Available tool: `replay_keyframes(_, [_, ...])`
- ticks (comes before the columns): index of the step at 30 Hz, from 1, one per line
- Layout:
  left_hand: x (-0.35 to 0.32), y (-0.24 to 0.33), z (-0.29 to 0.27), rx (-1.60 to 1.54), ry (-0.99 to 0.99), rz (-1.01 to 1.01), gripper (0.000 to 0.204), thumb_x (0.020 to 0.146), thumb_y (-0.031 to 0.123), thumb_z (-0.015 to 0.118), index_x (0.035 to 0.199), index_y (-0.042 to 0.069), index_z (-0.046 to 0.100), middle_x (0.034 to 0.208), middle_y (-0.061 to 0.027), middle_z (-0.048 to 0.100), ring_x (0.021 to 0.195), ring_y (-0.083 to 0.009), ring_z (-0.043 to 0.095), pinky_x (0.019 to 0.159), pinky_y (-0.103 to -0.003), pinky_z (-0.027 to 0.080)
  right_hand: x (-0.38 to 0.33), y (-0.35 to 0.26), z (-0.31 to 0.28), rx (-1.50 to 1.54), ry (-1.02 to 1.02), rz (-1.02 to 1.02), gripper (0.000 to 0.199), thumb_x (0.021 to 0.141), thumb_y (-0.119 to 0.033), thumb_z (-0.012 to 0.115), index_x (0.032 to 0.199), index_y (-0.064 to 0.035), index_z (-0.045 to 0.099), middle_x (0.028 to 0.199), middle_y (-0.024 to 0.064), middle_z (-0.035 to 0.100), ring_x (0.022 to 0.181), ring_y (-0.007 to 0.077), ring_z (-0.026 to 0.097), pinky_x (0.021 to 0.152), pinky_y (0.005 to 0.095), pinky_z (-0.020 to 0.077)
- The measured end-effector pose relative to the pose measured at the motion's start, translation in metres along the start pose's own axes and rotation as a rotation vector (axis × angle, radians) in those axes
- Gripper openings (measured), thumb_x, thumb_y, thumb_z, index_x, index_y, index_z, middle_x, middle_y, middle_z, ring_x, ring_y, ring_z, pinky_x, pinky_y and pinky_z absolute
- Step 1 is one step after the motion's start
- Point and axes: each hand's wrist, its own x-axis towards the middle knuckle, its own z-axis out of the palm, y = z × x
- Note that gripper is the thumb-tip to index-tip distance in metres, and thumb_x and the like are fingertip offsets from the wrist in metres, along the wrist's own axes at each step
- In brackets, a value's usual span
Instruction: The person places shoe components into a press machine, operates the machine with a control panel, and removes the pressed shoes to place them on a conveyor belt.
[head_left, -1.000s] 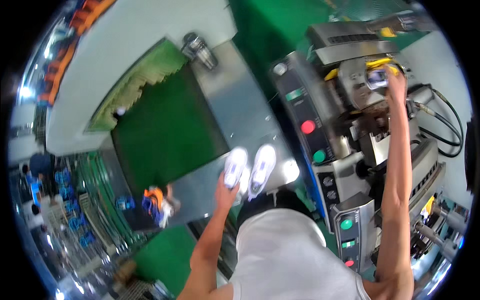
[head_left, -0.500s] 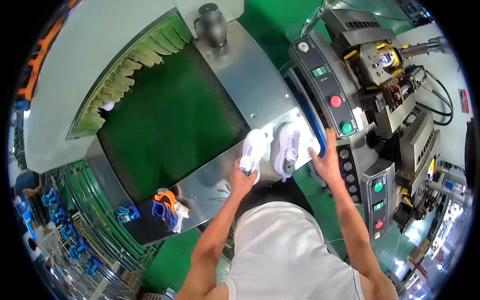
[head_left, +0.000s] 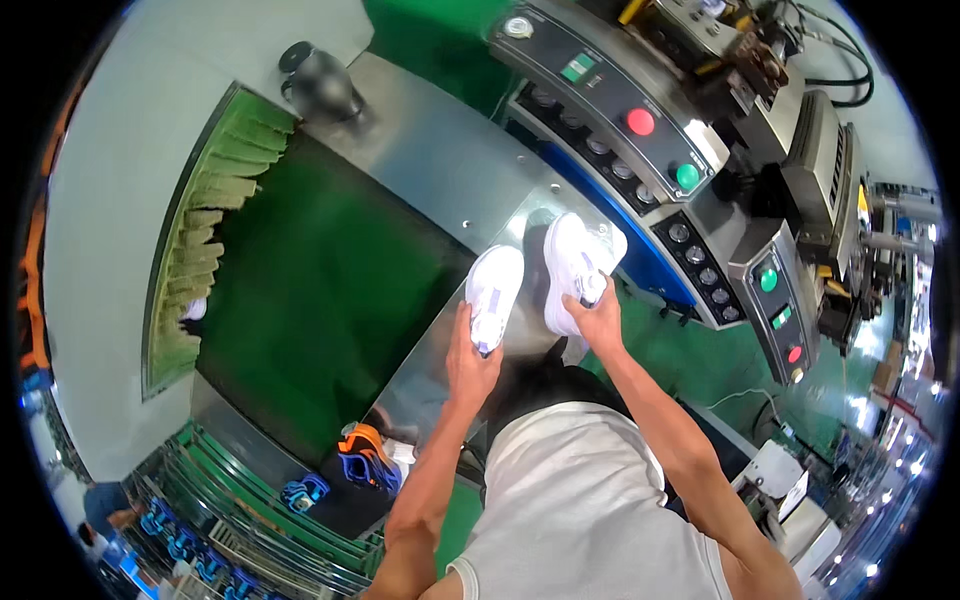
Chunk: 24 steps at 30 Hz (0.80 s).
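Note:
My left hand (head_left: 472,362) is closed around the heel end of a white sneaker (head_left: 495,290) with pale purple details, its toe pointing away from me. In my right hand (head_left: 598,322) is the heel part of a second white sneaker (head_left: 566,262), thumb at its opening. Both shoes are side by side over the metal ledge beside the green conveyor belt (head_left: 320,290). Another white piece (head_left: 610,242) shows just beyond the right sneaker; its kind is unclear.
A dark jug (head_left: 322,85) stands on the metal surface at far left. Control panels with red and green buttons (head_left: 640,122) border the right. An orange and blue shoe (head_left: 366,455) and a blue piece (head_left: 304,492) lie at lower left. Green flaps (head_left: 205,240) hang over the belt's opening.
My right hand has come in from the right side and taken hold of the right sneaker. The left hand keeps its hold on the other one. The whole view has turned and shifted.

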Motion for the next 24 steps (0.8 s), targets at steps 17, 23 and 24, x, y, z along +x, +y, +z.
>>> replay_keyframes(17, [-0.009, 0.123, 0.044, -0.306, -0.470, -0.160, 0.072, 0.078, 0.006, 0.075, 0.139, -0.003, 0.039, 0.122, -0.0157, 0.057, 0.115, -0.0219, 0.055, 0.100, -0.035, 0.043, -0.095, 0.020, -0.122, 0.151, 0.220, -0.096, 0.079, 0.076, -0.006, 0.074, 0.143, -0.0012, 0.032, 0.146, 0.0255, 0.041, 0.128, 0.0415, 0.048, 0.102, 0.0415, 0.0452])
replay_keyframes(23, [-0.024, 0.153, 0.062, -0.212, -0.650, -0.080, 0.072, 0.080, 0.008, 0.075, 0.140, -0.001, 0.037, 0.123, -0.0143, 0.058, 0.112, -0.0209, 0.057, 0.096, -0.034, 0.046, -0.128, 0.050, -0.150, 0.179, 0.366, -0.069, 0.081, 0.076, -0.005, 0.074, 0.144, -0.0005, 0.031, 0.146, 0.0264, 0.040, 0.128, 0.0425, 0.048, 0.102, 0.0422, 0.0444])
replay_keyframes(24, [-0.029, 0.160, 0.067, -0.207, -0.673, -0.063, 0.072, 0.080, 0.008, 0.075, 0.140, -0.001, 0.037, 0.123, -0.0143, 0.058, 0.112, -0.0209, 0.057, 0.096, -0.034, 0.046, -0.136, 0.056, -0.156, 0.185, 0.391, -0.057, 0.081, 0.076, -0.005, 0.074, 0.144, -0.0005, 0.031, 0.146, 0.0264, 0.040, 0.128, 0.0425, 0.048, 0.102, 0.0422, 0.0444])
